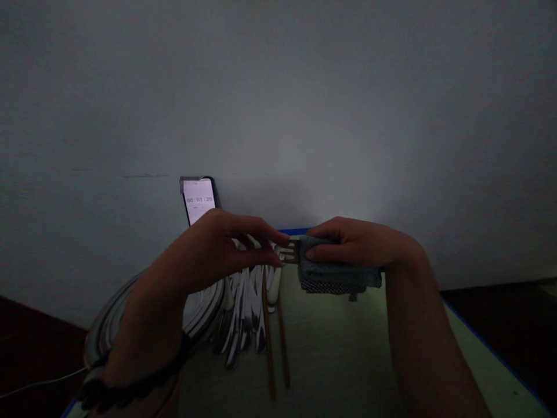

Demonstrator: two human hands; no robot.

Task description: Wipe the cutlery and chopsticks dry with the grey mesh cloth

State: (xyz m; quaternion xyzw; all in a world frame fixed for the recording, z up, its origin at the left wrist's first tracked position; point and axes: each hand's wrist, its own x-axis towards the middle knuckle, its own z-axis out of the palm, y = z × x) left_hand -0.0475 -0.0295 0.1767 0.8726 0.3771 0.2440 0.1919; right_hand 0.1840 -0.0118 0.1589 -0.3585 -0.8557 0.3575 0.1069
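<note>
Filling most of the view, a grey wall (348, 116) with faint scratches rises behind a pale, blue-edged table (331, 354). Over the table reach the person's 2 forearms, the left wearing a dark beaded bracelet (117, 389) at the wrist. A stack of plates (102, 331) sits at the left side, partly hidden by that arm. The right hand (361, 244) is closed on its load, thumb on the near side. The left hand (230, 249) has its thumb and fingers slightly parted around the tips of some tines; whether they press on the metal, the view cannot tell. Just right of the plates lies a spread of metal cutlery (246, 325), handles toward the person. A folded grey-blue cloth (335, 281) is what the right hand grips. A phone (200, 200) leans on the wall, showing 00:01:20. Beside the cutlery, 2 brown chopsticks (268, 354) lie lengthwise. Smallest is a fork (290, 251), raised above the table between the 2 hands, its tines pointing left out of the cloth.
</note>
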